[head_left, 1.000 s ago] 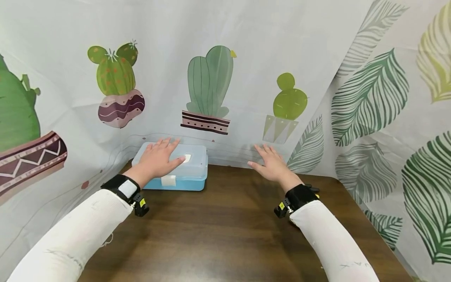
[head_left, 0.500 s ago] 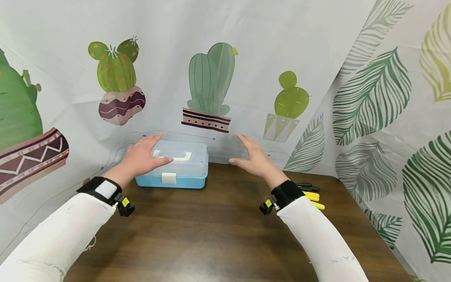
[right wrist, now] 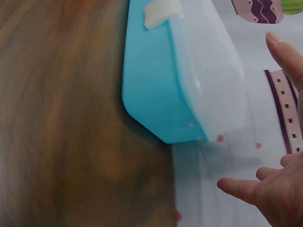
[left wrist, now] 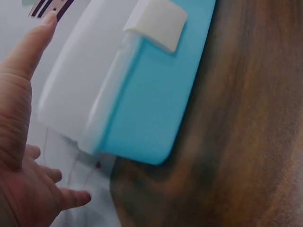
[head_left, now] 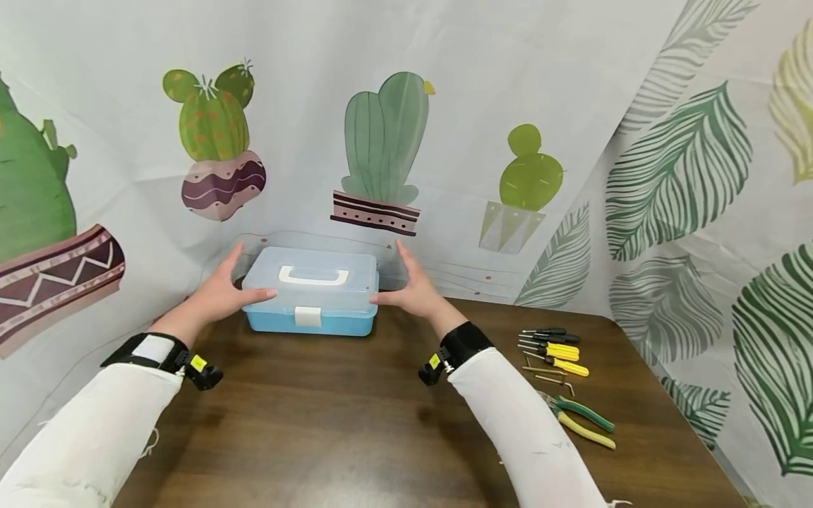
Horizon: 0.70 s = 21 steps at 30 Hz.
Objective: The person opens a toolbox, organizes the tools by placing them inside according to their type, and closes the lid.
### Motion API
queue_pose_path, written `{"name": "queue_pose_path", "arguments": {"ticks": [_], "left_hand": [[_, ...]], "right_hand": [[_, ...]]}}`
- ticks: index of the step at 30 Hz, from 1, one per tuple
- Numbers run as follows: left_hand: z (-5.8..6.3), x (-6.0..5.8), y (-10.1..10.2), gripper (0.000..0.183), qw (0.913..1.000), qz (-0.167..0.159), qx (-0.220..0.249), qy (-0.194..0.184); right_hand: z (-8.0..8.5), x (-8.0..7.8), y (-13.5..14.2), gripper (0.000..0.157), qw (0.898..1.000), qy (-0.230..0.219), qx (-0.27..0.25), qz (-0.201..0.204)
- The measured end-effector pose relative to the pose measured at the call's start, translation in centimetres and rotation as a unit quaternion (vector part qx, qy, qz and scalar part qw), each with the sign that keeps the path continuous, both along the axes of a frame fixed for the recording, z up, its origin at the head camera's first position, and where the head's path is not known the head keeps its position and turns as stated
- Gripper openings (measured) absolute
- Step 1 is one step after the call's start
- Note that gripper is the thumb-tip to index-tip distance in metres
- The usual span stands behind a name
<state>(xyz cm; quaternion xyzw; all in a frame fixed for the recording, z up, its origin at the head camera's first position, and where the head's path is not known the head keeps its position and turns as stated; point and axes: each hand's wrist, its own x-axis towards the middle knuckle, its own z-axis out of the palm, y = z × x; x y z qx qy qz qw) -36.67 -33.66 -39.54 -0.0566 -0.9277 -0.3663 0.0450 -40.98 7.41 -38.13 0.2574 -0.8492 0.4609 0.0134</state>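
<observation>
A light blue toolbox (head_left: 343, 324) with a translucent lid stands at the back of the table, its white handle (head_left: 314, 276) folded on top and its white latch (head_left: 308, 316) at the front. My left hand (head_left: 219, 293) is spread at the box's left end, thumb overlapping the front corner in the head view. At the right end is my right hand (head_left: 417, 291), also spread, thumb tip close to the lid's edge. Both wrist views show straight fingers with a gap between the hand and the box (left wrist: 147, 106). Neither hand holds anything.
On the right of the wooden table (head_left: 356, 423) lie black screwdrivers (head_left: 559, 338), yellow screwdrivers (head_left: 562, 351), bent hex keys (head_left: 554, 381) and green-and-yellow pliers (head_left: 581, 420). A cactus-printed cloth (head_left: 457, 141) hangs directly behind the box.
My right hand has moved left to the box's right end, uncovering the tools. My left hand has moved left from over the lid to the box's left end. The box stays put.
</observation>
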Motion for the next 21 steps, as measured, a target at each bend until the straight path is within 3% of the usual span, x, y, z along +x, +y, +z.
{"name": "queue_pose_path", "arguments": {"ticks": [8,13,21], "left_hand": [[-2.5,-0.1,-0.6,0.127,0.9993,0.007,0.012,-0.035],[-3.7,0.1,-0.7,0.128,0.9982,0.007,0.038,-0.045],[-4.5,-0.5,-0.1,0.129,0.997,0.001,0.062,-0.045]], "right_hand": [[-2.6,-0.3,-1.8,0.123,0.995,-0.068,-0.068,-0.013],[-4.4,-0.3,-3.0,0.123,0.99,-0.12,-0.07,-0.025],[-5.9,-0.1,-4.1,0.117,0.989,-0.125,-0.072,-0.041]]}}
